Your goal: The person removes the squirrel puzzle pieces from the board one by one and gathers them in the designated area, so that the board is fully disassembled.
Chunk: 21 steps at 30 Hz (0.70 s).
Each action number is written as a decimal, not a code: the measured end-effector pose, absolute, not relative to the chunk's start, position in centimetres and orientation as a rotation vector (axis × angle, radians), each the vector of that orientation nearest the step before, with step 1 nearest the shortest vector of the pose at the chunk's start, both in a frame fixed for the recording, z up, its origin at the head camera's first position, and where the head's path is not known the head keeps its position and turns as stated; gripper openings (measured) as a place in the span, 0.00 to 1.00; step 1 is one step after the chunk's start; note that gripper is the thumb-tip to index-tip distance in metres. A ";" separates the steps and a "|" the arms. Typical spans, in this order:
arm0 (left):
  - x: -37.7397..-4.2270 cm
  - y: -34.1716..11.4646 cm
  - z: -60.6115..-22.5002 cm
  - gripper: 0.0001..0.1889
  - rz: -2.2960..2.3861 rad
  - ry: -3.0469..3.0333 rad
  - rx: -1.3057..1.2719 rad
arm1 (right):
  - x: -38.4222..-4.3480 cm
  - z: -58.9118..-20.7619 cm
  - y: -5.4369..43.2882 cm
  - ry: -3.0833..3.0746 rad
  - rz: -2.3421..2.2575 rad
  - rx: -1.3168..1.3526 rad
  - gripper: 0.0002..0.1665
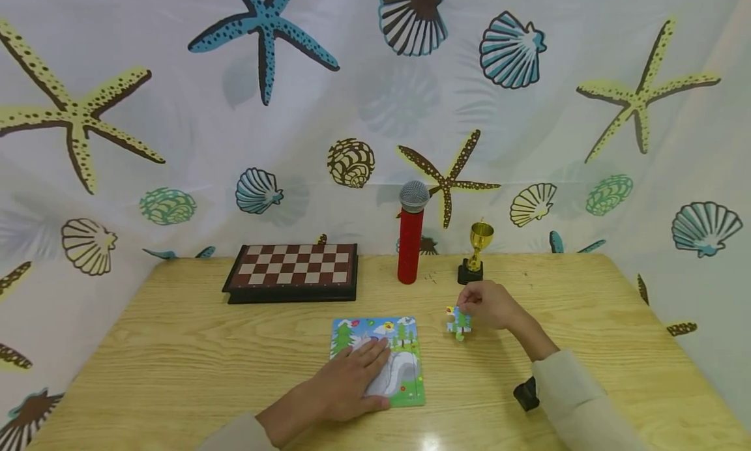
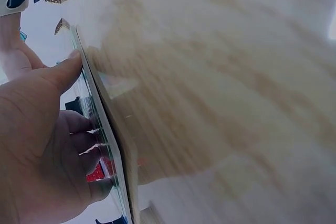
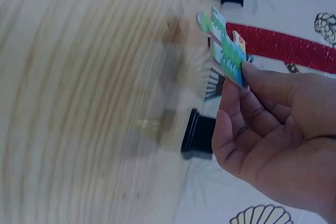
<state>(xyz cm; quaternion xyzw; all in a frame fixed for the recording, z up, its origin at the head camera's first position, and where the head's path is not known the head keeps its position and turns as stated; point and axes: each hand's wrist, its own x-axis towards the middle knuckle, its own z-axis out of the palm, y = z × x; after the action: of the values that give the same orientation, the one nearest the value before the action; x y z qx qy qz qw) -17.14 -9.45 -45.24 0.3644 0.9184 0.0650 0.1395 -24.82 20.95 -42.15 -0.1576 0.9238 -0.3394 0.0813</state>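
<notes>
My right hand point(image 1: 491, 305) pinches a jigsaw puzzle piece point(image 1: 459, 324) between thumb and fingers, held above the table to the right of the puzzle. Green trees and blue sky show on the piece; in the right wrist view the puzzle piece point(image 3: 227, 51) stands tilted, its knobs pointing away from the hand point(image 3: 283, 124). My left hand point(image 1: 352, 379) rests with fairly straight fingers on the jigsaw puzzle point(image 1: 411, 379), covering part of its picture. Seen edge-on in the left wrist view, the puzzle board point(image 2: 107, 124) lies under the fingertips of that hand point(image 2: 47, 140).
Behind the puzzle stand a red microphone point(image 1: 410, 242) and a small gold trophy point(image 1: 481, 236) on a black base. A chessboard box point(image 1: 293, 268) lies at the back left of the wooden table point(image 1: 205, 360). A curtain point(image 1: 364, 99) with starfish and shells hangs behind.
</notes>
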 end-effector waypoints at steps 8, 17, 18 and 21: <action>-17.3 -9.3 -45.2 0.42 0.187 2.661 1.052 | -25.3 -42.4 24.5 2.795 -0.926 -0.378 0.05; -17.3 -9.2 -45.1 0.42 0.190 2.653 1.042 | -25.2 -42.5 27.4 2.795 -0.823 -0.281 0.07; -17.3 -9.2 -45.0 0.42 0.191 2.653 1.041 | -25.2 -42.5 27.5 2.794 -0.817 -0.271 0.07; -17.3 -9.1 -44.9 0.42 0.200 2.653 1.042 | -25.3 -42.6 27.9 2.803 -0.802 -0.260 0.07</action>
<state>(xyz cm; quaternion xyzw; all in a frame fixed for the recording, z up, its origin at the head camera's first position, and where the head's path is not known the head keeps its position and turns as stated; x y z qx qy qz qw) -17.34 -9.15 -44.95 0.3610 0.9191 0.0692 0.1418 -25.28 27.87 -42.61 -0.0884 0.9521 -0.2725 0.1069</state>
